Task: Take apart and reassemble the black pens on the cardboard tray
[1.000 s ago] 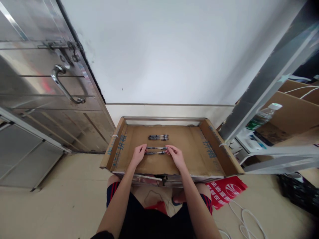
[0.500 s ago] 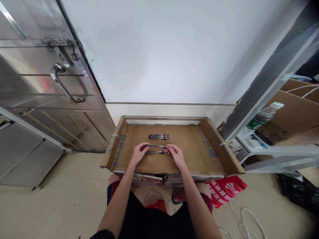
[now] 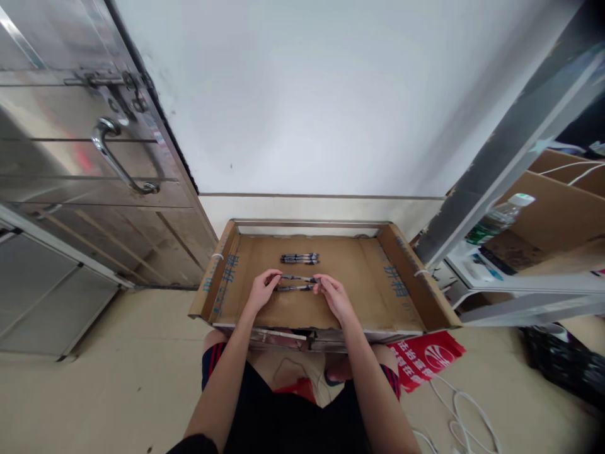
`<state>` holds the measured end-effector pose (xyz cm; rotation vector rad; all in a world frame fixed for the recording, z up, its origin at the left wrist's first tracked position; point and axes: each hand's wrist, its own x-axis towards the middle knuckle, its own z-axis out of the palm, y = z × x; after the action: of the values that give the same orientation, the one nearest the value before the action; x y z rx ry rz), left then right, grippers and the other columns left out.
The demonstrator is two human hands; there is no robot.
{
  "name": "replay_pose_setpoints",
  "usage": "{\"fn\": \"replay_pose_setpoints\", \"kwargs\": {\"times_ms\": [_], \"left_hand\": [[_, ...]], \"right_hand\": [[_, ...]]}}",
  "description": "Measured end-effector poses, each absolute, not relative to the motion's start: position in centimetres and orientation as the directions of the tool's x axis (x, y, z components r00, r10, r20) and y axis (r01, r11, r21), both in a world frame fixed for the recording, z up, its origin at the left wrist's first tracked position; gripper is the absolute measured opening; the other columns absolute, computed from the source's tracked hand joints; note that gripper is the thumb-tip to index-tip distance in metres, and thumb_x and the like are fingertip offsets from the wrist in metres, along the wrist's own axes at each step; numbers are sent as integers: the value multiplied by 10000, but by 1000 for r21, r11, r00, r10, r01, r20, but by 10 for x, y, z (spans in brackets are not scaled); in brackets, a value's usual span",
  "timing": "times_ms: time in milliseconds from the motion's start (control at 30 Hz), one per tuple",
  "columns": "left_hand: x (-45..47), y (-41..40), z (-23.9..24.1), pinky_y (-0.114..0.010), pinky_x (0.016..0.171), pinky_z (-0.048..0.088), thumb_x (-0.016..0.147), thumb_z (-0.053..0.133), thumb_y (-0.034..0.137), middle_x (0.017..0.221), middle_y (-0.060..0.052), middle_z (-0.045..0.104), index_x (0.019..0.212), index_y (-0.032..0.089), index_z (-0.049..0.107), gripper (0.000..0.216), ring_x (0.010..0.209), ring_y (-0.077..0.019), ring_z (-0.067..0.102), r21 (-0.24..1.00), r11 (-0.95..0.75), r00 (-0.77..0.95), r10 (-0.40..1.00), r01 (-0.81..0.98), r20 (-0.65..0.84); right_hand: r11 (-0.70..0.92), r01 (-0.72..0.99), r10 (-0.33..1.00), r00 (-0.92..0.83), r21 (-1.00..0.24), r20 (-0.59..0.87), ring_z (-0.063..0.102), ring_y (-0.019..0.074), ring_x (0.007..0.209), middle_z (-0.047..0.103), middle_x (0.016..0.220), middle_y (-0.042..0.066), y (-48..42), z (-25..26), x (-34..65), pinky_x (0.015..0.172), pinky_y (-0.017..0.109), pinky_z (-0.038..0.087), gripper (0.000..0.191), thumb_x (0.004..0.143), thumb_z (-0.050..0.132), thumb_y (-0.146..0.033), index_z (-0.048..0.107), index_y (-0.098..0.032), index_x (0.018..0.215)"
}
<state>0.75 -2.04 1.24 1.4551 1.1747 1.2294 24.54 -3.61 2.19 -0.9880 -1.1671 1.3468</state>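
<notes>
Pen (image 3: 297, 278) stretches left to right between the fingers, its long axis crosswise to the body, the left end very slightly farther out; which end is the tip is too small to tell. The left hand (image 3: 263, 289) pinches its left end, thumb and forefinger pressed in; the right hand (image 3: 333, 293) pinches its right end the same way. One second pen (image 3: 293, 288) lies just nearer the body than the held one, almost parallel, between the fingers. Beyond the fingers sits one pile (image 3: 300, 258) of several pens, also lying left to right, too tightly packed to count. One tray (image 3: 363, 258) of cardboard spreads beneath both hands. One bottle (image 3: 498, 219) stands well to the right of the fingers.
</notes>
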Motion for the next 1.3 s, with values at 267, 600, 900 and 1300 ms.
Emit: {"fn": "replay_pose_setpoints", "kwargs": {"times_ms": [267,600,900,1300], "left_hand": [[8,-21,16,-297,724,512,834,554,405,820,-55,681,941,160,636,280,763,-177,645,979,-164,76,985,124,156],[7,-21,14,-284,716,502,835,558,374,800,-47,676,935,159,634,249,740,-165,636,981,-167,71,985,98,160],[4,-20,13,-284,730,490,780,618,355,865,-51,662,924,158,657,247,757,-156,605,969,-200,78,979,146,190],[6,-19,11,-269,683,498,797,601,393,808,-54,681,940,146,656,291,708,-151,616,984,-140,-6,990,106,142]], "right_hand": [[-1,-197,989,-142,-980,28,616,188,702,719,854,80,-35,19,245,709,337,486,432,742,644,-515,663,-196,1033],[-15,-255,985,-171,-967,29,619,205,797,711,892,104,-38,23,245,689,314,465,430,835,528,-512,655,-181,1079],[-12,-257,998,-57,-966,3,464,103,537,637,677,7,-32,14,243,528,243,349,319,777,640,-426,700,-199,994],[-23,-288,999,-51,-957,-9,542,149,643,657,727,24,-29,10,245,607,272,412,282,749,663,-428,707,-223,938]]}}
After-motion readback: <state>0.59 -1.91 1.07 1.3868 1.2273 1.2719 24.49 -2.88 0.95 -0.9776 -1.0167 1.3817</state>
